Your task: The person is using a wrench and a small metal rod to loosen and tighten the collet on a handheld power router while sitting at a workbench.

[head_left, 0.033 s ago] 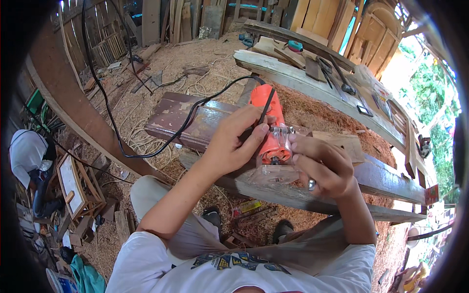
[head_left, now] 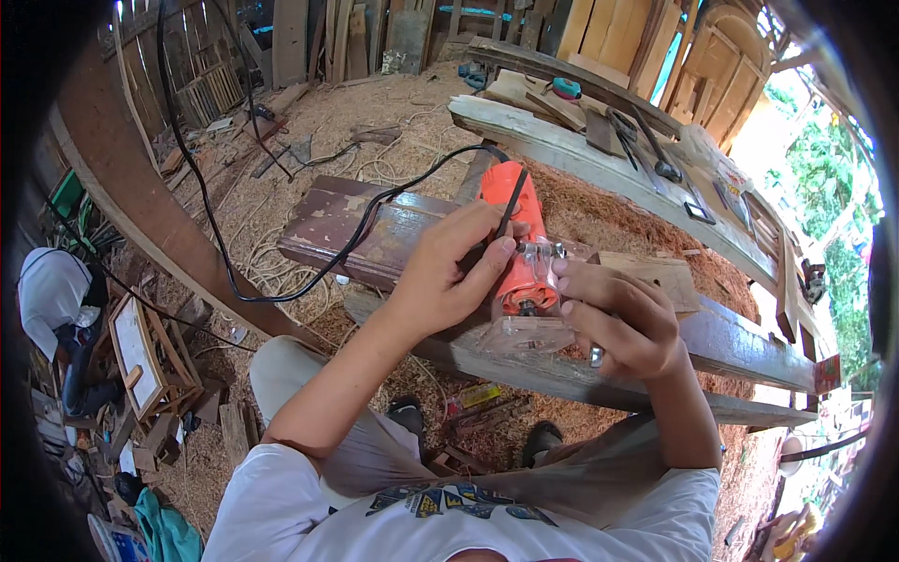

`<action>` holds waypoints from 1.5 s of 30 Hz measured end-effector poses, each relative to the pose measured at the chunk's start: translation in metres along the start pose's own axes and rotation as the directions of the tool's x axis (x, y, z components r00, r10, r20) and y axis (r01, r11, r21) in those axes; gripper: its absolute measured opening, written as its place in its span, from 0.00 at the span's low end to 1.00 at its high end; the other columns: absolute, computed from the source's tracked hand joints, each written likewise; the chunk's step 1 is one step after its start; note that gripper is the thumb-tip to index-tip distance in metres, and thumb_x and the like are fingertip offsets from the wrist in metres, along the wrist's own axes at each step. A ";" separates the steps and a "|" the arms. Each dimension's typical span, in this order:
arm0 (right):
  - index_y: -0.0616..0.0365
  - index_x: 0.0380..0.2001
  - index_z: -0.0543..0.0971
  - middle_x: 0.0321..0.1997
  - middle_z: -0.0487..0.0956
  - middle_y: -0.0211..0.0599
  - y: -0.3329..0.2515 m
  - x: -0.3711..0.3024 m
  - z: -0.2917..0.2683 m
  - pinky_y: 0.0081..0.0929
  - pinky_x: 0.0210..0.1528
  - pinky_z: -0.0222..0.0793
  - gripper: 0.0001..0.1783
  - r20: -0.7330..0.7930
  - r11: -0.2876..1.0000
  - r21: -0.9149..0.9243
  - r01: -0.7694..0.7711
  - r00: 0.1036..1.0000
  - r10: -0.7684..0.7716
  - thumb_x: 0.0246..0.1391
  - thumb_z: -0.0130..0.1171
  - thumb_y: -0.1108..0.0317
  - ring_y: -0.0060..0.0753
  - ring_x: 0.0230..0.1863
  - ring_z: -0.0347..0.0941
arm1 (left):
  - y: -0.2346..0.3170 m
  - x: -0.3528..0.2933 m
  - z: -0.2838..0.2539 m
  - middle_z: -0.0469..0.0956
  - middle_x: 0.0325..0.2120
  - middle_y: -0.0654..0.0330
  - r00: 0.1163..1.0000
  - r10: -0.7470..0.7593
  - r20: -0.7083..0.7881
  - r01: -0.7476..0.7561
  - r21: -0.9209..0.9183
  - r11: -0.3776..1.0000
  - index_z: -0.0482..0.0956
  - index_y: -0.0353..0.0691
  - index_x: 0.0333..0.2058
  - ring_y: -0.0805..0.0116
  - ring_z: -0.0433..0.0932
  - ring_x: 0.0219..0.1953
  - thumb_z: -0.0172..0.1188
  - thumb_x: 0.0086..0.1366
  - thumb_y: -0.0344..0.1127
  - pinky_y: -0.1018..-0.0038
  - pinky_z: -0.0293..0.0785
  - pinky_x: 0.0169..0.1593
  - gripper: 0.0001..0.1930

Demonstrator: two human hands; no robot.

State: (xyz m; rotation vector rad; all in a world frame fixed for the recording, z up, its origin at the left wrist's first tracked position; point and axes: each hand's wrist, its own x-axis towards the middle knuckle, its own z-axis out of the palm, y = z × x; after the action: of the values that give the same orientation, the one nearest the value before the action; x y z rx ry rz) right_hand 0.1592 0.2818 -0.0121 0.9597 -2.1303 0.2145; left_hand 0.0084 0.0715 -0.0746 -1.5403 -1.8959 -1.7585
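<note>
An orange trim router (head_left: 501, 180) lies on wooden boards in front of me, its clear plastic base (head_left: 530, 332) pointing toward me. My left hand (head_left: 451, 264) is closed around a thin dark bar (head_left: 512, 199) that slants over the router's body; its lower end is hidden in the fingers. My right hand (head_left: 626, 317) has its fingers bent against the right side of the base, by a metal clamp screw (head_left: 543, 250). A small shiny metal piece (head_left: 596, 355) shows at its lower fingers; whether it is a ring or a loose part, I cannot tell.
A black cord (head_left: 353, 245) loops left from the router across a brown varnished board (head_left: 314, 225). Behind, a long plank (head_left: 524, 131) carries a hammer (head_left: 667, 169) and other tools. A wooden beam (head_left: 150, 220) slants along the left. Shavings cover the floor.
The fingers of my right hand have shifted very slightly beside the base. My left hand, the bar and the router look the same.
</note>
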 end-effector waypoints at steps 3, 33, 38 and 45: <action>0.63 0.44 0.82 0.45 0.83 0.50 0.008 0.002 -0.009 0.40 0.42 0.85 0.14 0.110 0.993 0.116 0.026 0.993 -0.039 0.56 0.67 0.67 0.50 0.42 0.86 | -0.003 -0.003 -0.005 0.81 0.38 0.53 1.000 -0.005 -0.007 0.005 -0.014 1.000 0.74 0.32 0.38 0.57 0.84 0.57 0.55 0.77 0.31 0.60 0.75 0.64 0.08; 0.66 0.42 0.83 0.48 0.85 0.53 0.008 0.008 -0.006 0.45 0.55 0.85 0.16 -0.017 0.916 0.371 -0.154 0.985 0.172 0.50 0.60 0.90 0.52 0.51 0.87 | 0.003 -0.003 -0.003 0.81 0.38 0.52 1.000 -0.012 -0.006 0.012 -0.001 1.000 0.73 0.33 0.37 0.57 0.84 0.56 0.56 0.77 0.32 0.62 0.75 0.60 0.08; 0.68 0.44 0.82 0.46 0.85 0.50 0.008 0.009 -0.006 0.43 0.55 0.85 0.17 -0.062 0.895 0.406 -0.184 0.972 0.228 0.51 0.62 0.91 0.48 0.50 0.87 | 0.003 -0.003 -0.003 0.81 0.38 0.52 1.000 -0.031 -0.005 0.031 -0.009 0.999 0.74 0.33 0.37 0.58 0.84 0.56 0.56 0.77 0.32 0.63 0.75 0.59 0.08; 0.67 0.44 0.82 0.45 0.86 0.49 0.004 0.014 -0.005 0.38 0.52 0.84 0.14 -0.067 0.912 0.342 -0.228 0.962 0.265 0.54 0.68 0.86 0.45 0.49 0.87 | 0.002 -0.003 -0.004 0.81 0.38 0.52 1.000 0.002 -0.021 -0.002 0.021 1.000 0.74 0.33 0.38 0.60 0.85 0.54 0.56 0.77 0.31 0.64 0.76 0.58 0.08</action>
State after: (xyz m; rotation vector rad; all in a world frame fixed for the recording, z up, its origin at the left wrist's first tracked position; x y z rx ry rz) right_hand 0.1534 0.2788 0.0019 0.8356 -2.1462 0.7582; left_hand 0.0093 0.0665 -0.0742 -1.5097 -1.8959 -1.7412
